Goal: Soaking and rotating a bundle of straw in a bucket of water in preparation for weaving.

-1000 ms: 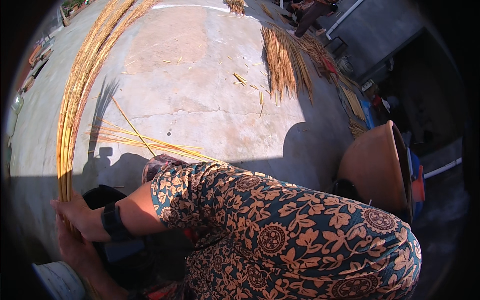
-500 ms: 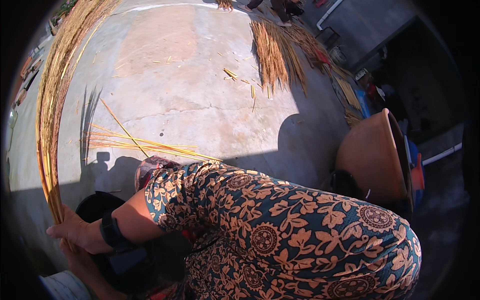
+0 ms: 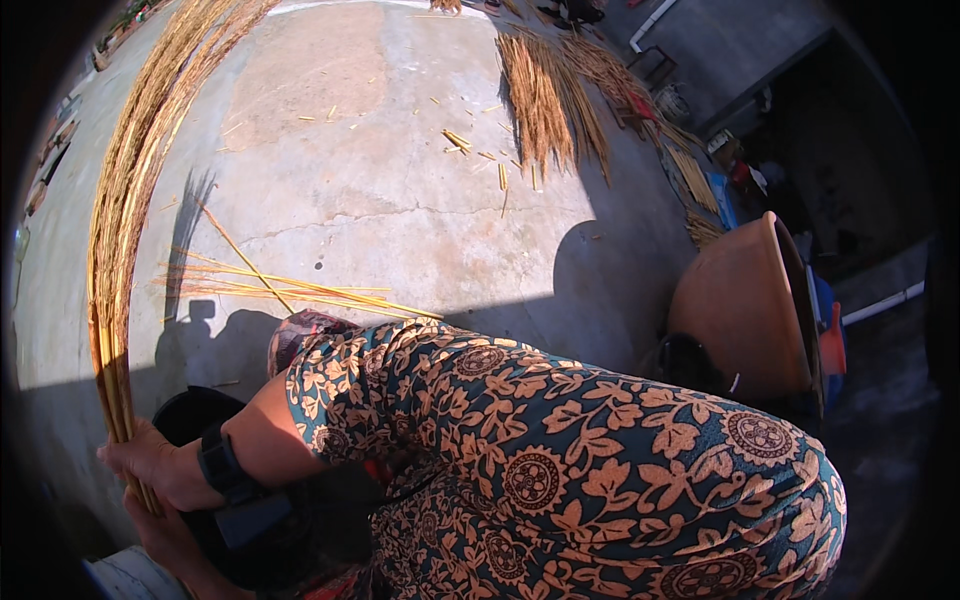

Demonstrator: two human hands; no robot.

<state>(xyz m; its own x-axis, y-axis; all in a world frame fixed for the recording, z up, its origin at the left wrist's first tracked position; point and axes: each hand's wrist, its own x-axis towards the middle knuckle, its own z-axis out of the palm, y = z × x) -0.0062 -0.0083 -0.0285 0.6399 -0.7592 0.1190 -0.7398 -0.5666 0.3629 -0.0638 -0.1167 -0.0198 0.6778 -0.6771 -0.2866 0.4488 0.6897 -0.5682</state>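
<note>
Nearer than the terracotta pot and well to its left, both hands are placed together at the butt end of a bundle of broomcorn-like stalks. The right hand, marked by a dark wristband, is wrapped around the stalks, and the left hand is set just below it at the lowest part; how far its fingers are closed cannot be told, since they are mostly hidden. The hold seems best served if a firm ring is made by the right hand while the butts are supported and evened by the left, so that no stalk slips out. The brushy heads are carried past the upper edge of the view, so the bundle is judged to be top-heavy, and the grip should be tightened before any tilt is allowed. Farther off, still left of the pot, loose stalks are crossed on the floor and should not be snagged. Beyond the pot and to its left, short stalk pieces are scattered, and a reddish-brown sheaf is laid past them, best left undisturbed while both hands are occupied
</note>
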